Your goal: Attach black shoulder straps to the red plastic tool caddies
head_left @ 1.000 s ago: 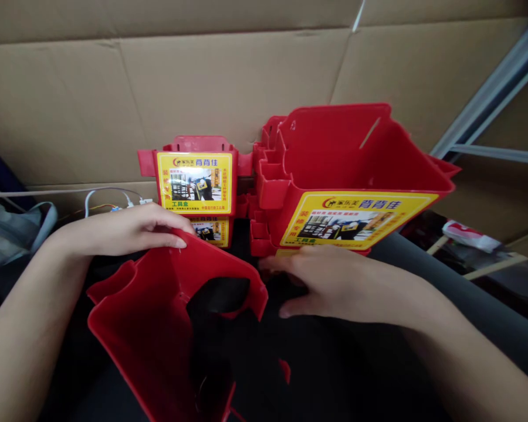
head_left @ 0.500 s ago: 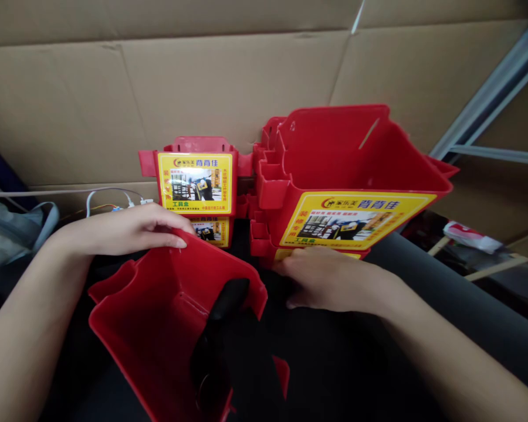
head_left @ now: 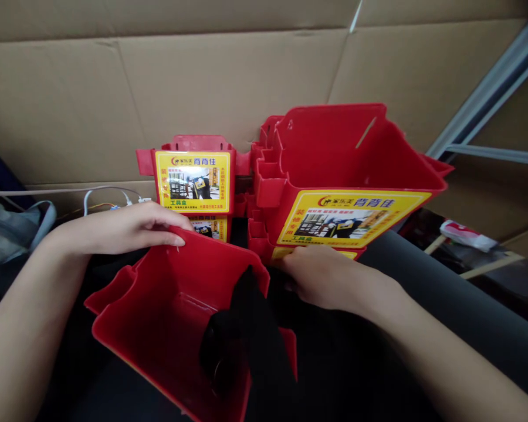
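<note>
My left hand (head_left: 134,228) is closed on the far rim of a red plastic tool box (head_left: 198,266), thumb inside. The box is tilted, its open top facing me. A wide black strap (head_left: 266,334) crosses the box's right edge, and part of it bunches inside with a dark round piece that I cannot make out. Right of the box, my right hand (head_left: 330,278) is curled shut before a larger stack of red boxes. Its fingertips sink into shadow and black material, so what they grip is hidden.
Red tool boxes (head_left: 356,152) with yellow labels stand stacked at the right, and a smaller-looking stack (head_left: 193,181) stands left of them. Cardboard (head_left: 229,82) forms the back wall. Cables (head_left: 110,193) and a grey bag (head_left: 13,234) lie left; a metal frame (head_left: 488,88) rises right.
The tool box has turned slightly, and its near side has shifted right. The black strap now lies more upright over its right edge. Both hands stay almost where they were.
</note>
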Tool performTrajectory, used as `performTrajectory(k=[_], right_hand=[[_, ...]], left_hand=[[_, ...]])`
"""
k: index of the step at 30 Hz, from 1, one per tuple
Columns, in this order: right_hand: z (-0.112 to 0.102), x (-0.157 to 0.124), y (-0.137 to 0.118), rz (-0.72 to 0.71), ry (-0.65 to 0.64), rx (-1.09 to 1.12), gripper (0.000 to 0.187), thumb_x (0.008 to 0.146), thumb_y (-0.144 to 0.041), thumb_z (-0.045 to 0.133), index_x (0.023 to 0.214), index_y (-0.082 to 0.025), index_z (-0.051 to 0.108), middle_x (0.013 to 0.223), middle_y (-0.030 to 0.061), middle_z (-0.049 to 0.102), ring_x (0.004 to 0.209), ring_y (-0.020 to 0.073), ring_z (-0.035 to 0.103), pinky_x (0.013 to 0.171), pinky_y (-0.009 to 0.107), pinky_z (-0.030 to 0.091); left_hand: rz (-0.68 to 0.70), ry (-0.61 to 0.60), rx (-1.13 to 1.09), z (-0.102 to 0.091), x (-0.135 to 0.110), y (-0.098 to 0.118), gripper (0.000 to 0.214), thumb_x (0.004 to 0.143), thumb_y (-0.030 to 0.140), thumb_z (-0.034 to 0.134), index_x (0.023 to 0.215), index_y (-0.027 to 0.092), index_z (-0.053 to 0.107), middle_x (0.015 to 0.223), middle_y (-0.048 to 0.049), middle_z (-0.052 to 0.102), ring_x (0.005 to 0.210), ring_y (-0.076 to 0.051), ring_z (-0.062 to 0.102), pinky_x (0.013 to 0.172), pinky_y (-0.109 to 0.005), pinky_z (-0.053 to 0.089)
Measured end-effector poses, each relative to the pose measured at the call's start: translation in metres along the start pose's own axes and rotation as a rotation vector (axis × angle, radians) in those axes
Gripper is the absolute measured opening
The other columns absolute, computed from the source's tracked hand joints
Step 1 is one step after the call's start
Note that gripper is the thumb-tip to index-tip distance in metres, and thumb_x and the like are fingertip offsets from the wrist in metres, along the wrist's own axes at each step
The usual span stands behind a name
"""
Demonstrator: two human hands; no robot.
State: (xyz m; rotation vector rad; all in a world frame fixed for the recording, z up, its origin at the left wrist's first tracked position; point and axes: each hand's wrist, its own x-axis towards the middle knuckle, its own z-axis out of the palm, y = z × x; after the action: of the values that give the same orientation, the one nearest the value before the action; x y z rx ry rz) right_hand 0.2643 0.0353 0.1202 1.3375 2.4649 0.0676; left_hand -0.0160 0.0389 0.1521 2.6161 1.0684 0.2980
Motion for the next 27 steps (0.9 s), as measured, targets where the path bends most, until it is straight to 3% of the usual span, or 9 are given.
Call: performTrajectory(k=[4, 6, 9, 12, 15, 20, 22, 27], right_hand=[[0.001, -0.003, -0.001, 0.026, -0.041, 0.002, 0.022, 0.073, -0.012, 0.05, 0.085, -0.011, 0.069, 0.086, 0.0148, 0.068, 0.082, 0.0285, 0.066, 0.064, 0.032, 0.047], [-0.002, -0.01, -0.002, -0.073, 0.045, 0.064, 0.022, 0.074, -0.016, 0.054, 0.09, -0.014, 0.068, 0.087, 0.0124, 0.068, 0.083, 0.0272, 0.065, 0.066, 0.031, 0.047], [-0.01, -0.018, -0.006, -0.235, 0.245, 0.242, 0.035, 0.077, -0.022, 0.058, 0.112, -0.023, 0.059, 0.101, 0.0065, 0.067, 0.09, 0.0216, 0.063, 0.071, 0.026, 0.046], [-0.015, -0.016, -0.008, -0.317, 0.316, 0.307, 0.024, 0.081, -0.015, 0.05, 0.1, -0.024, 0.062, 0.097, 0.0029, 0.068, 0.087, 0.0169, 0.063, 0.07, 0.022, 0.045], [-0.009, -0.011, -0.006, -0.318, 0.213, 0.252, 0.021, 0.08, -0.013, 0.047, 0.084, -0.019, 0.066, 0.087, 0.0062, 0.069, 0.08, 0.0184, 0.065, 0.067, 0.024, 0.044], [0.006, -0.01, 0.004, -0.147, -0.03, 0.14, 0.027, 0.068, -0.005, 0.048, 0.082, -0.014, 0.069, 0.083, 0.0115, 0.069, 0.078, 0.0225, 0.066, 0.061, 0.026, 0.045], [0.003, -0.013, 0.008, -0.157, 0.025, 0.179, 0.032, 0.068, -0.005, 0.047, 0.087, -0.017, 0.07, 0.087, 0.0096, 0.07, 0.08, 0.0213, 0.066, 0.064, 0.025, 0.046], [-0.016, -0.03, 0.006, -0.168, 0.374, 0.262, 0.032, 0.076, -0.009, 0.043, 0.098, -0.022, 0.064, 0.088, 0.0041, 0.069, 0.08, 0.019, 0.065, 0.068, 0.025, 0.047]], left_hand=[[0.007, 0.04, 0.009, 0.002, -0.001, 0.003, 0.02, 0.088, 0.022, 0.049, 0.098, 0.016, 0.064, 0.092, 0.0024, 0.067, 0.079, -0.007, 0.058, 0.071, -0.015, 0.044], [-0.001, 0.047, 0.007, 0.002, -0.002, 0.005, 0.019, 0.088, 0.021, 0.049, 0.098, 0.017, 0.065, 0.092, 0.0029, 0.067, 0.079, -0.007, 0.058, 0.072, -0.016, 0.044], [-0.006, 0.043, -0.001, 0.001, -0.001, 0.006, 0.019, 0.088, 0.02, 0.049, 0.097, 0.017, 0.064, 0.092, 0.0034, 0.067, 0.079, -0.007, 0.058, 0.072, -0.015, 0.044], [0.003, 0.027, -0.005, 0.001, 0.0, 0.006, 0.018, 0.088, 0.021, 0.049, 0.097, 0.017, 0.064, 0.091, 0.0035, 0.067, 0.079, -0.007, 0.057, 0.071, -0.015, 0.043], [0.003, 0.008, -0.007, 0.0, 0.0, 0.004, 0.018, 0.088, 0.022, 0.049, 0.098, 0.018, 0.064, 0.094, 0.0031, 0.067, 0.082, -0.008, 0.057, 0.073, -0.016, 0.043], [-0.023, -0.03, -0.02, -0.001, -0.002, -0.002, 0.018, 0.089, 0.025, 0.048, 0.099, 0.022, 0.063, 0.095, 0.0033, 0.066, 0.082, -0.009, 0.058, 0.073, -0.016, 0.044], [-0.046, -0.019, -0.014, -0.002, -0.004, -0.007, 0.018, 0.088, 0.028, 0.049, 0.098, 0.021, 0.063, 0.093, 0.0021, 0.067, 0.08, -0.01, 0.059, 0.07, -0.017, 0.045], [-0.122, 0.057, 0.117, -0.004, -0.004, -0.017, 0.023, 0.087, 0.034, 0.048, 0.093, 0.018, 0.064, 0.081, -0.001, 0.066, 0.067, -0.013, 0.058, 0.059, -0.022, 0.043]])
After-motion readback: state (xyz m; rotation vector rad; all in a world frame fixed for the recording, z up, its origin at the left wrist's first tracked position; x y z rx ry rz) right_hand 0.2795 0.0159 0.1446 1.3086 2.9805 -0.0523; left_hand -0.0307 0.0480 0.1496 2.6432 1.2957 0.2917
